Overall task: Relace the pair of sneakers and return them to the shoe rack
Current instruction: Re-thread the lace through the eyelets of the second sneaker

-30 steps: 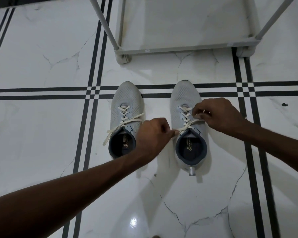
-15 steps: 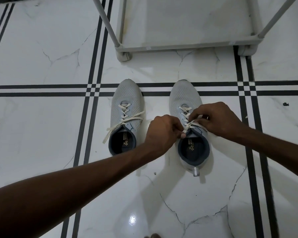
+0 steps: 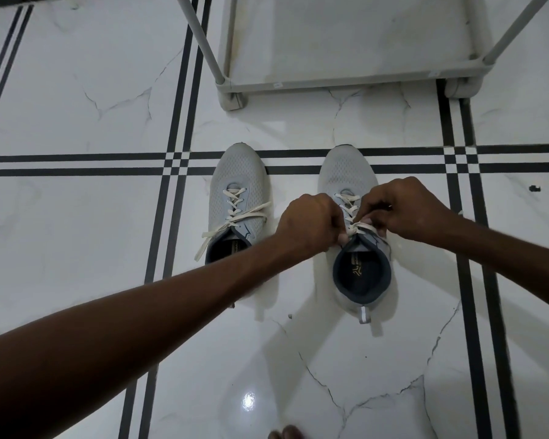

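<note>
Two light grey sneakers stand side by side on the floor, toes pointing away from me. The left sneaker has cream laces threaded through, with loose ends trailing off its left side. Over the tongue of the right sneaker, my left hand and my right hand meet, each pinching a strand of its cream lace. The fingertips hide part of the lace. The grey shoe rack stands just beyond the sneakers.
White marble floor with black double stripes crossing under the sneakers' toes and running down both sides. The rack's lowest shelf is bare, with slanted grey poles at its corners. My toes show at the bottom edge.
Both hands have drawn closer together over the right sneaker's tongue, pulling the lace ends in toward the middle. The sneakers have stayed in place.
</note>
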`<action>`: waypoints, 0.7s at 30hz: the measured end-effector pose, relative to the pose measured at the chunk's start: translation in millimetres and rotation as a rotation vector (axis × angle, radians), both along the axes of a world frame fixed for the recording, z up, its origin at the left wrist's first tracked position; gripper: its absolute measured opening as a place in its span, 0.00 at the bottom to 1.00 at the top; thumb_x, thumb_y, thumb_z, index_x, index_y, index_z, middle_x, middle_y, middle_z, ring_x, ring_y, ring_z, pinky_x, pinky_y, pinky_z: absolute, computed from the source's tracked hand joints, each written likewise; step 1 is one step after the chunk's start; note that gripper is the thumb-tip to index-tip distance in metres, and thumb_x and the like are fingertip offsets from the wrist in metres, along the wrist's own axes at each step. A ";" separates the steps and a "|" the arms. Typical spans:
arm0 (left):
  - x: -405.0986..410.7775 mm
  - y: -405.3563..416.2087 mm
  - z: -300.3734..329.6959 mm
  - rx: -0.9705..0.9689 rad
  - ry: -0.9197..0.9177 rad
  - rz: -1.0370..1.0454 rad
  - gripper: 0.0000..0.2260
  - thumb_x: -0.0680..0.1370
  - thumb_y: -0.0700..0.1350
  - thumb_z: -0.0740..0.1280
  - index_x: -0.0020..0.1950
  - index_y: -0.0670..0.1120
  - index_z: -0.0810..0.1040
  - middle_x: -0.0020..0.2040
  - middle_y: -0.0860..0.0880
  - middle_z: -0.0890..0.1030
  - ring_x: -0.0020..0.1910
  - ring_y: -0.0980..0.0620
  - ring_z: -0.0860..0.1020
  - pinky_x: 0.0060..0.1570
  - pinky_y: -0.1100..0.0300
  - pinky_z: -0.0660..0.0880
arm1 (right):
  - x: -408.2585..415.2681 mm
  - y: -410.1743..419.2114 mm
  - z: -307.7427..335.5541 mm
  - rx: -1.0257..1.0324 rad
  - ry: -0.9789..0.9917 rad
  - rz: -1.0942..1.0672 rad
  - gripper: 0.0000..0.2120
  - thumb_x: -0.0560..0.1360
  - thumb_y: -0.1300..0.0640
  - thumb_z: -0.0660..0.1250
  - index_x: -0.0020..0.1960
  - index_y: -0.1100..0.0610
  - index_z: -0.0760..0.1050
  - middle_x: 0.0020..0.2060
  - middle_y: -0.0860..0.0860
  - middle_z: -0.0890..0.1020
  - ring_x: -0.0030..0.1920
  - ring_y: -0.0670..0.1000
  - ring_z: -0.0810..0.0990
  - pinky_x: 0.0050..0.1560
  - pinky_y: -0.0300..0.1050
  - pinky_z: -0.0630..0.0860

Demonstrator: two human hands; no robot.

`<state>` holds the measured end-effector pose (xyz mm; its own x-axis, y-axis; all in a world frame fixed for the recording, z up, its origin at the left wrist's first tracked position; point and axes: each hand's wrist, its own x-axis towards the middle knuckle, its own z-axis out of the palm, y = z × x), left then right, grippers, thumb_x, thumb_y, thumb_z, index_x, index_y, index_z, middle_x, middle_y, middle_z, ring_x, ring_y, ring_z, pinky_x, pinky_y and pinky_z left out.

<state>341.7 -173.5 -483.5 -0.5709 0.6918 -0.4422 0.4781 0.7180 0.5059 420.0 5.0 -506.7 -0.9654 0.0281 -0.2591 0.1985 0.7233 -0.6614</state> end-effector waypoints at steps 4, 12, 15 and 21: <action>-1.2 -6.7 -3.1 0.044 0.098 -0.114 0.04 0.74 0.45 0.70 0.46 0.47 0.85 0.42 0.47 0.86 0.43 0.46 0.82 0.46 0.55 0.77 | -1.9 2.3 -9.0 -0.012 -0.008 -0.035 0.10 0.71 0.66 0.73 0.37 0.52 0.84 0.29 0.40 0.82 0.32 0.35 0.81 0.34 0.33 0.76; -2.0 -24.0 -14.5 0.127 0.100 -0.075 0.04 0.74 0.43 0.70 0.41 0.44 0.82 0.36 0.48 0.85 0.36 0.47 0.81 0.40 0.52 0.77 | -14.5 5.9 -21.2 -0.039 -0.082 -0.048 0.11 0.71 0.67 0.73 0.34 0.53 0.83 0.27 0.44 0.84 0.26 0.41 0.82 0.34 0.34 0.80; 1.3 -28.8 -18.9 0.125 0.104 -0.052 0.05 0.74 0.44 0.69 0.43 0.44 0.82 0.38 0.48 0.86 0.37 0.47 0.82 0.40 0.52 0.78 | -15.5 1.2 -17.9 -0.030 -0.089 -0.056 0.10 0.70 0.67 0.73 0.35 0.54 0.83 0.29 0.46 0.84 0.28 0.41 0.82 0.36 0.41 0.83; -6.2 -30.2 -11.2 0.054 0.071 -0.086 0.05 0.75 0.45 0.71 0.44 0.45 0.84 0.40 0.47 0.87 0.39 0.47 0.83 0.43 0.51 0.79 | -11.1 -15.7 -1.0 0.032 -0.036 -0.072 0.06 0.71 0.63 0.73 0.37 0.54 0.84 0.29 0.40 0.81 0.34 0.41 0.80 0.46 0.49 0.80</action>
